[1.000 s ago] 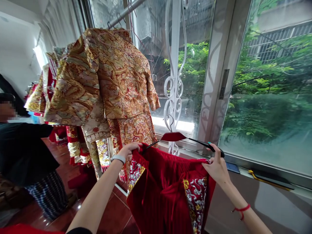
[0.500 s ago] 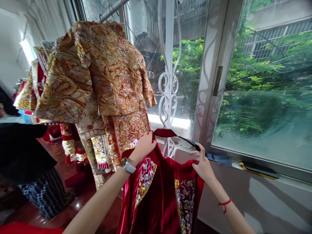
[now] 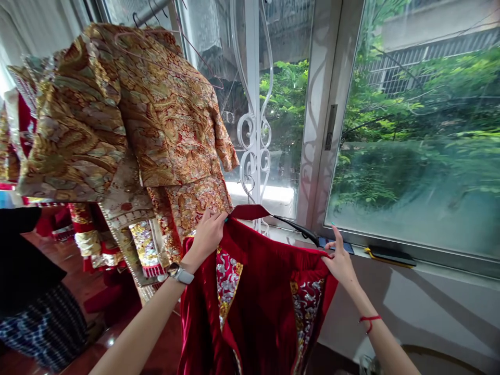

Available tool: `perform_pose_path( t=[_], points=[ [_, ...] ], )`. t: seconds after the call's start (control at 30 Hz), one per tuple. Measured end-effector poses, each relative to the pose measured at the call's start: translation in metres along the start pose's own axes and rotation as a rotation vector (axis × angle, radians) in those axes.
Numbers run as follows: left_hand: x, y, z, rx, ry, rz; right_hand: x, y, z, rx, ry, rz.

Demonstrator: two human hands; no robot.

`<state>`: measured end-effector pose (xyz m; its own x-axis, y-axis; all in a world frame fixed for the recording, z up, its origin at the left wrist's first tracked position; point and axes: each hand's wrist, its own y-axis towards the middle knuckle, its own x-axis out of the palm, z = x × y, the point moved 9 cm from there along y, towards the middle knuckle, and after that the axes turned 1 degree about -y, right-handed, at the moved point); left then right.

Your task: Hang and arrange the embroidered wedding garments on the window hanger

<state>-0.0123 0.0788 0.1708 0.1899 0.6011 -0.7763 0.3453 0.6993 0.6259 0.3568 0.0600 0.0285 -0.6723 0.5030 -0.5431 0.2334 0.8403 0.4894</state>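
Note:
A dark red velvet garment [image 3: 269, 297] with silver and gold embroidered panels hangs between my hands, its top edge pulled nearly straight. My left hand [image 3: 207, 234], with a watch on the wrist, is closed on its top left edge, by the left end of a clothes hanger [image 3: 295, 226]. The other top corner is pinched in my right hand [image 3: 340, 260], its index finger raised, just below the hanger's black right end. The hanger lies along and behind the garment's upper edge, its hook upward. Whether my left fingers also grip the hanger is hidden.
Gold brocade jackets [image 3: 167, 114] hang from a rail [image 3: 152, 11] on the left. A white scrolled metal stand [image 3: 253, 130] rises before the window. A phone [image 3: 336, 246] and a black-and-yellow item [image 3: 390, 256] lie on the sill. A person in black [image 3: 27, 265] is at left.
My right hand has moved outward to the right and down a little, stretching the garment's top edge wider and straighter. The view has shifted right, so the jackets appear farther left.

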Motion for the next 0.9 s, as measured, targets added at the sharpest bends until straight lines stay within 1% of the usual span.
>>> perform_pose_path(
  t=[0.07, 0.13, 0.17, 0.23, 0.3, 0.37, 0.47, 0.53, 0.57, 0.63, 0.7, 0.73, 0.8, 0.9],
  points=[
    [0.000, 0.000, -0.001, -0.025, -0.003, -0.023, -0.002, -0.004, 0.018, 0.039, -0.134, -0.021],
    [0.002, 0.000, -0.001, -0.064, -0.009, -0.065, 0.000, -0.006, 0.033, 0.074, -0.312, -0.057],
    [0.004, -0.001, -0.001, -0.086, -0.012, -0.091, 0.003, -0.007, 0.042, 0.116, -0.385, -0.094],
    [0.007, -0.002, 0.002, -0.113, -0.021, -0.138, 0.012, -0.008, 0.064, 0.247, -0.459, -0.214],
    [0.010, -0.003, 0.005, -0.123, -0.036, -0.164, 0.022, -0.010, 0.084, 0.374, -0.428, -0.351],
    [0.011, -0.002, 0.006, -0.123, -0.048, -0.165, 0.027, -0.011, 0.097, 0.444, -0.361, -0.462],
    [0.015, -0.001, 0.000, -0.130, -0.038, -0.162, 0.030, -0.020, 0.108, 0.490, -0.222, -0.612],
    [0.020, 0.000, -0.004, -0.121, -0.052, -0.174, 0.027, -0.025, 0.107, 0.486, -0.103, -0.663],
    [0.022, 0.000, -0.006, -0.110, -0.075, -0.179, 0.025, -0.025, 0.104, 0.487, 0.002, -0.669],
    [0.025, 0.002, -0.008, -0.078, -0.141, -0.175, 0.019, -0.021, 0.094, 0.537, 0.307, -0.636],
    [0.026, 0.004, -0.010, -0.050, -0.213, -0.170, 0.012, -0.008, 0.082, 0.642, 0.633, -0.553],
    [0.026, 0.005, -0.009, -0.033, -0.245, -0.174, 0.009, 0.001, 0.076, 0.689, 0.742, -0.505],
    [0.023, 0.006, -0.009, -0.008, -0.290, -0.189, 0.002, 0.025, 0.063, 0.724, 0.825, -0.425],
    [0.017, 0.006, -0.008, 0.012, -0.302, -0.219, -0.004, 0.064, 0.037, 0.702, 0.843, -0.348]
  ],
)
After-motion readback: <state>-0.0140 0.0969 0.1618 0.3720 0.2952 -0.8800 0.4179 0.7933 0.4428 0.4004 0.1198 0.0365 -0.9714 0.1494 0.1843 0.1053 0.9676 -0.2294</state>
